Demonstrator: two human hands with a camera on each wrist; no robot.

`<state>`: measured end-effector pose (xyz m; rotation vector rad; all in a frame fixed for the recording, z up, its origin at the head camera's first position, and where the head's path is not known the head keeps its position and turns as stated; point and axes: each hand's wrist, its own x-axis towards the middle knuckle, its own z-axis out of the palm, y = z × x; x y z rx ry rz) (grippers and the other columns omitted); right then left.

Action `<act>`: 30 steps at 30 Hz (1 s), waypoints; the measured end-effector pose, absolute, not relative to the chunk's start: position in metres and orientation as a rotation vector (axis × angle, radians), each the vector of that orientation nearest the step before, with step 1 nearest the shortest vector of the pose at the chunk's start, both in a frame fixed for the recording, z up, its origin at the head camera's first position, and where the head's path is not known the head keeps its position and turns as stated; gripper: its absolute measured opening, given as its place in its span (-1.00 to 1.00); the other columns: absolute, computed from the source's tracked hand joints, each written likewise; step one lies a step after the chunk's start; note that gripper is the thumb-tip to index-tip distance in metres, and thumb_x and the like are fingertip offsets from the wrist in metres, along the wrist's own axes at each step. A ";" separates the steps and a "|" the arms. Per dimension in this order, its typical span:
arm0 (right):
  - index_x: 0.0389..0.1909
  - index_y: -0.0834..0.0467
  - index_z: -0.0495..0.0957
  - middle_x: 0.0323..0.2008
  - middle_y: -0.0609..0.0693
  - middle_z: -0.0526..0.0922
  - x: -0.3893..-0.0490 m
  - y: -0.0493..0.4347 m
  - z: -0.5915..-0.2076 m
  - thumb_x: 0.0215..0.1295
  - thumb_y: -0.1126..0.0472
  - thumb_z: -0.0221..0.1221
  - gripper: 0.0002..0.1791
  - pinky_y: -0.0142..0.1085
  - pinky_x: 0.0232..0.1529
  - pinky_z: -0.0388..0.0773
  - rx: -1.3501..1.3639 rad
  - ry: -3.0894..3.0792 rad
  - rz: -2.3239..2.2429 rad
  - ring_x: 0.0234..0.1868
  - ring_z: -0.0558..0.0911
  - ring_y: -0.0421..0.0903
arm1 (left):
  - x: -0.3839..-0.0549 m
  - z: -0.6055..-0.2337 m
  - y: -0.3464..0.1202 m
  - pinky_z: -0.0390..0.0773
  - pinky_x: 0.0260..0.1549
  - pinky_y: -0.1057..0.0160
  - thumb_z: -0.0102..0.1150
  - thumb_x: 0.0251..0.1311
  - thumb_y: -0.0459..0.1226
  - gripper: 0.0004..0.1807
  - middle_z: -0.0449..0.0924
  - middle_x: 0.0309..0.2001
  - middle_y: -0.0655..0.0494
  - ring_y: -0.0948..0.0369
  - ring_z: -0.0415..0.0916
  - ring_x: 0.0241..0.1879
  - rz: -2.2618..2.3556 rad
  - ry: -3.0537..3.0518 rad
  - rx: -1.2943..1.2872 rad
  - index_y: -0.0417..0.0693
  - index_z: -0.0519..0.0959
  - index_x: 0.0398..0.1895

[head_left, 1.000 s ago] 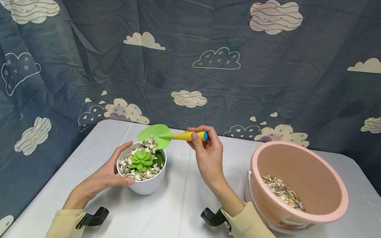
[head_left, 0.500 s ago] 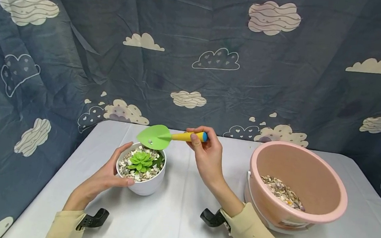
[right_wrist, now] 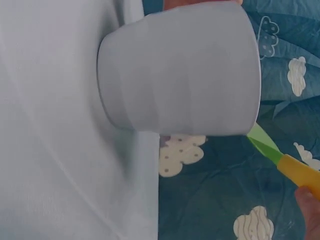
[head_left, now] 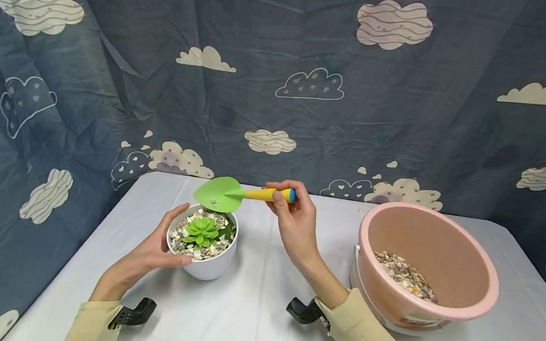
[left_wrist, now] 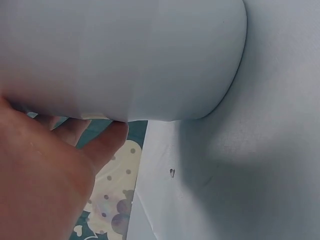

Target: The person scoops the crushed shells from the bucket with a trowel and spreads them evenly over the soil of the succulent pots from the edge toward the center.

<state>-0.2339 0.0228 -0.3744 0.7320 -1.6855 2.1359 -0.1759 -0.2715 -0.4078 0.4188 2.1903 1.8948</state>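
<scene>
A white pot point(head_left: 209, 268) stands on the table, filled with small pebbles point(head_left: 216, 248) around a green succulent point(head_left: 202, 232). My left hand point(head_left: 149, 252) grips the pot from its left side, thumb along the near rim and fingers round the far side; the left wrist view shows fingertips point(left_wrist: 117, 135) against its wall. With my right hand point(head_left: 295, 216) I hold a garden trowel point(head_left: 218, 194) by its yellow handle, which ends in blue. Its green blade hangs over the pot's far rim, with a tiny pebble on it. In the right wrist view the pot point(right_wrist: 185, 70) hides most of the blade.
A pink bucket point(head_left: 433, 219) with a layer of pebbles point(head_left: 406, 276) inside stands at the right of the white-covered table point(head_left: 234, 320). A dark blue cloth point(head_left: 239, 107) with cloud prints hangs behind and to the left.
The heap of pebbles has slid off the trowel blade into the pot, leaving a tiny one on it. The trowel has then shifted slightly left. My left hand keeps its hold.
</scene>
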 end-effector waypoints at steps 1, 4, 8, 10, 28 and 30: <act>-0.01 0.39 0.40 0.01 0.27 0.57 -0.234 0.022 -0.375 0.43 0.37 0.06 -0.79 -0.16 0.04 0.53 0.731 -1.680 2.145 0.09 0.59 0.14 | -0.176 -0.407 -0.271 0.06 0.24 -0.22 0.40 0.03 -0.31 0.13 -0.37 0.53 -0.01 -0.17 -0.08 0.42 1.888 2.196 0.424 0.27 -0.13 0.56; -0.01 0.42 0.39 0.01 0.30 0.55 -0.234 0.021 -0.375 0.43 0.39 0.05 -0.80 -0.16 0.05 0.53 0.730 -1.663 2.173 0.09 0.59 0.16 | -0.177 -0.407 -0.271 0.05 0.24 -0.23 0.41 0.03 -0.30 0.14 -0.38 0.54 0.00 -0.16 -0.10 0.43 1.868 2.216 0.436 0.24 -0.14 0.57; -0.01 0.42 0.39 0.01 0.31 0.55 -0.234 0.019 -0.375 0.43 0.38 0.06 -0.78 -0.15 0.05 0.53 0.719 -1.654 2.189 0.09 0.58 0.16 | -0.177 -0.407 -0.271 0.01 0.25 -0.26 0.41 0.03 -0.30 0.14 -0.37 0.54 0.02 -0.15 -0.14 0.44 1.858 2.238 0.441 0.23 -0.13 0.57; 0.00 0.41 0.40 0.01 0.29 0.57 -0.234 0.020 -0.376 0.43 0.35 0.08 -0.77 -0.15 0.03 0.54 0.694 -1.659 2.193 0.08 0.59 0.16 | -0.177 -0.407 -0.271 0.00 0.25 -0.26 0.41 0.03 -0.30 0.13 -0.36 0.54 0.02 -0.15 -0.14 0.44 1.859 2.240 0.441 0.23 -0.13 0.57; -0.02 0.38 0.51 -0.03 0.31 0.64 -0.225 0.034 -0.371 0.29 0.21 0.30 -0.63 -0.10 -0.10 0.61 0.437 -1.620 2.333 -0.02 0.66 0.13 | -0.175 -0.406 -0.268 0.34 0.13 0.16 0.42 0.01 -0.33 0.15 -0.09 0.46 -0.14 -0.16 0.13 0.34 1.871 2.228 0.333 0.18 -0.15 0.55; -0.05 0.36 0.52 -0.05 0.28 0.66 -0.220 0.036 -0.369 0.27 0.20 0.31 -0.64 -0.09 -0.12 0.61 0.414 -1.612 2.336 -0.03 0.67 0.13 | -0.175 -0.406 -0.268 0.34 0.13 0.16 0.43 0.01 -0.33 0.15 -0.10 0.46 -0.15 -0.16 0.13 0.34 1.859 2.233 0.331 0.17 -0.16 0.54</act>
